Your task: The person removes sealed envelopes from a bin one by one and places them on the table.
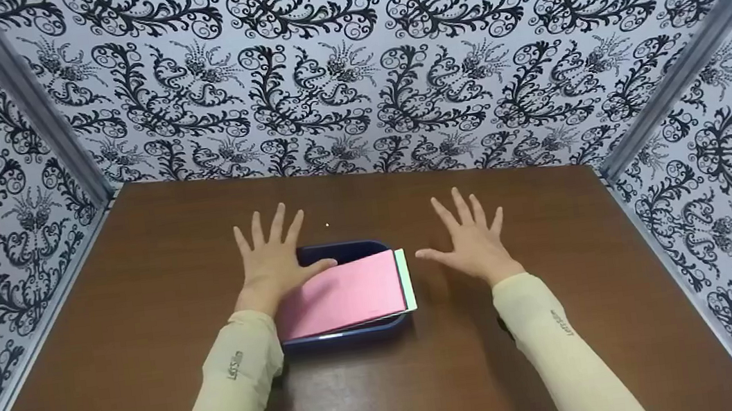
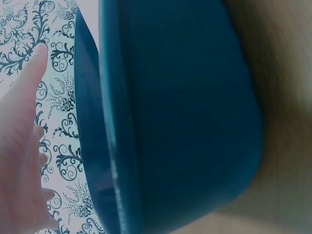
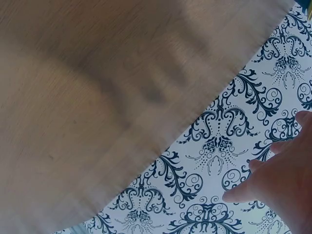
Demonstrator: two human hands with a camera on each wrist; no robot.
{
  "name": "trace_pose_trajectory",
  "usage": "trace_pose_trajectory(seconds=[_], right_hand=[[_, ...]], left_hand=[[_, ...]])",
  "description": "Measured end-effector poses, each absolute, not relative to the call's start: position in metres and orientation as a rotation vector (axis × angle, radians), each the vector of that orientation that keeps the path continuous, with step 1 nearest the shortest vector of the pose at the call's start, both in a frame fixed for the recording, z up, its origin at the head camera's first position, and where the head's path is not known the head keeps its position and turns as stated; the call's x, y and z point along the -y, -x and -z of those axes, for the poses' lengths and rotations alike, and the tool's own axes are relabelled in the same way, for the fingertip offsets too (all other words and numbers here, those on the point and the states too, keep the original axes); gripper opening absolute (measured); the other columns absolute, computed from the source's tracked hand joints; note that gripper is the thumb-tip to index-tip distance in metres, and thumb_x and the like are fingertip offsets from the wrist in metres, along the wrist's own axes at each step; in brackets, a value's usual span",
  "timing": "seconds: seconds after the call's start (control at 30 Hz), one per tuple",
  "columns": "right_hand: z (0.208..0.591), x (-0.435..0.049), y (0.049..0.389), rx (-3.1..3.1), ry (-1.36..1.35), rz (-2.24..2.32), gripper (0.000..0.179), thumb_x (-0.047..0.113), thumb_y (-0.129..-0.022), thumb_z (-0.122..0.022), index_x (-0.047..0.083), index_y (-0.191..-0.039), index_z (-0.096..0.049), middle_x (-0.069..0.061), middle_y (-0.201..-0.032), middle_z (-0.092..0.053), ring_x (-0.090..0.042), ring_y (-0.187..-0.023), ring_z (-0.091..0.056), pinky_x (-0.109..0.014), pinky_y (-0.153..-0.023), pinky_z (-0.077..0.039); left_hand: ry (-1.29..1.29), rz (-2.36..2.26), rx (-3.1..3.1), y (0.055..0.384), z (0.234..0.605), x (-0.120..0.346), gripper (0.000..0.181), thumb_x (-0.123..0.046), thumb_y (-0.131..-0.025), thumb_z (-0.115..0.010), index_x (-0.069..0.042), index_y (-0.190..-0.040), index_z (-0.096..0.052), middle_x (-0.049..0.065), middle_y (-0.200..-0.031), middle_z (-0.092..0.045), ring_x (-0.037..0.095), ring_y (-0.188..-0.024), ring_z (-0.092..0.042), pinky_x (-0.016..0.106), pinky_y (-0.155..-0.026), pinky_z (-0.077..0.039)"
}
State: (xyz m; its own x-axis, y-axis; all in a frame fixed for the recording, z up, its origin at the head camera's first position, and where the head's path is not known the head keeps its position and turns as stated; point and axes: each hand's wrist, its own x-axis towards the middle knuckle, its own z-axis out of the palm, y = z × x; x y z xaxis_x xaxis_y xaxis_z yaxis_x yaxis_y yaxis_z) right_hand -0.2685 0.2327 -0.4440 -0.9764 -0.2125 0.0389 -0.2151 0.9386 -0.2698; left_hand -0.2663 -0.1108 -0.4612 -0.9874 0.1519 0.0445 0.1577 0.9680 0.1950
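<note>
A dark blue plastic basin (image 1: 354,336) stands near the middle of the table, its side wall (image 2: 185,112) filling much of the left wrist view. Across it lies a flat pink sheet or booklet (image 1: 349,295), with a pale green one (image 1: 407,281) showing from beneath at the right end. My left hand (image 1: 269,266) hovers with spread fingers over the basin's left end, partly hiding it. To the right of the basin, my right hand (image 1: 472,241) is held in the air, fingers spread, holding nothing. Whether the left thumb touches the pink sheet I cannot tell.
The brown wooden table (image 1: 390,398) is enclosed at the back and sides by white panels (image 1: 334,63) with black floral scrolls. Grey metal posts (image 1: 32,100) stand at the back corners. Shadows of the right hand fall on the table.
</note>
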Motion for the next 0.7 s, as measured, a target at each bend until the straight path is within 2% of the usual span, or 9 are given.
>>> trace_pose_trajectory(seconds=[0.3, 0.7], right_hand=[[0.445, -0.234, 0.269, 3.101, -0.334, -0.408, 0.106, 0.083, -0.079, -0.053, 0.031, -0.161, -0.01, -0.009, -0.17, 0.007, -0.041, -0.155, 0.005, -0.075, -0.114, 0.013], [0.448, -0.236, 0.266, 3.088, -0.339, -0.419, 0.105, 0.079, -0.08, -0.057, 0.03, -0.161, -0.013, -0.011, -0.17, 0.004, -0.043, -0.155, 0.003, -0.076, -0.113, 0.012]], left_hand=[[0.237, 0.342, 3.078, 0.265, 0.463, 0.115, 0.111, -0.088, -0.076, -0.048, -0.027, -0.162, -0.012, 0.009, -0.17, -0.001, 0.048, -0.153, 0.004, 0.072, -0.116, 0.011], [0.223, 0.415, 3.086, 0.26, 0.467, 0.122, 0.11, -0.085, -0.077, -0.051, -0.025, -0.162, -0.013, 0.01, -0.17, -0.003, 0.049, -0.153, 0.002, 0.071, -0.117, 0.011]])
